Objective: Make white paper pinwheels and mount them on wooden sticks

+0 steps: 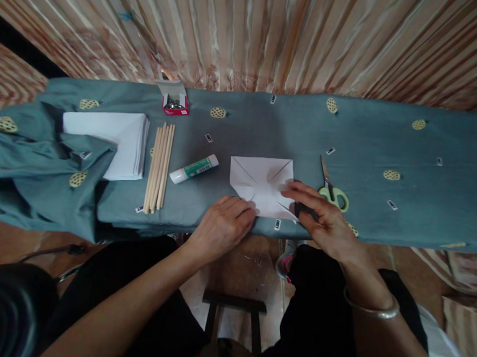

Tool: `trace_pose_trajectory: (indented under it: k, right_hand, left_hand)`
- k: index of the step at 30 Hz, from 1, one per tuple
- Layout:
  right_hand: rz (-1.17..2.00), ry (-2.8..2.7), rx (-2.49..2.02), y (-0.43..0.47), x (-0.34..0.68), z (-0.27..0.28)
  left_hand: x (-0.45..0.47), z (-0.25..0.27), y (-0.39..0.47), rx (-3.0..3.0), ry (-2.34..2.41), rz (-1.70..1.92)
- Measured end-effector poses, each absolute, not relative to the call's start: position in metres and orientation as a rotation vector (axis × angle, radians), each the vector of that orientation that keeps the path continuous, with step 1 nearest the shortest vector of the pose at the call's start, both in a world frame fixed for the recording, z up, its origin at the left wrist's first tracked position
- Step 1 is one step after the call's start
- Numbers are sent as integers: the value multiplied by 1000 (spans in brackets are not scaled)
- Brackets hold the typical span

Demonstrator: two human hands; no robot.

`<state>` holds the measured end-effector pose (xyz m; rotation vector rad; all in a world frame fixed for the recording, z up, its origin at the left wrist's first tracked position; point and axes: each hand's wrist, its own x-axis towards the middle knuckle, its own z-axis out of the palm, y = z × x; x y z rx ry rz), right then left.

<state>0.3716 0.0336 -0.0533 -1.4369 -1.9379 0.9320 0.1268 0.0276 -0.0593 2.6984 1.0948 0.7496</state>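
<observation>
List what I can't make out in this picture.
Head view: lower-left corner tip of the flat white paper sheet, covered by the left hand.
Head view: part of the white paper stack, under a fold of patterned blue-green cloth.
Head view: print on the green-and-white cylindrical tube, too small and blurred.
Head view: shiny bits in the red-and-white cardboard box, too small to identify.
</observation>
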Motion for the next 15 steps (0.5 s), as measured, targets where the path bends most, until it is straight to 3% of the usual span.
trace_pose_trajectory:
  k: [9, 15]
  right_hand:
    - [1262, -1812, -1339, 37, 383, -45]
    - [1220, -1741, -1290, 38, 369, -54]
  left_hand:
    - [123, -59, 25, 2674, 1080, 754]
    - [128, -57, 20, 2641, 1024, 662]
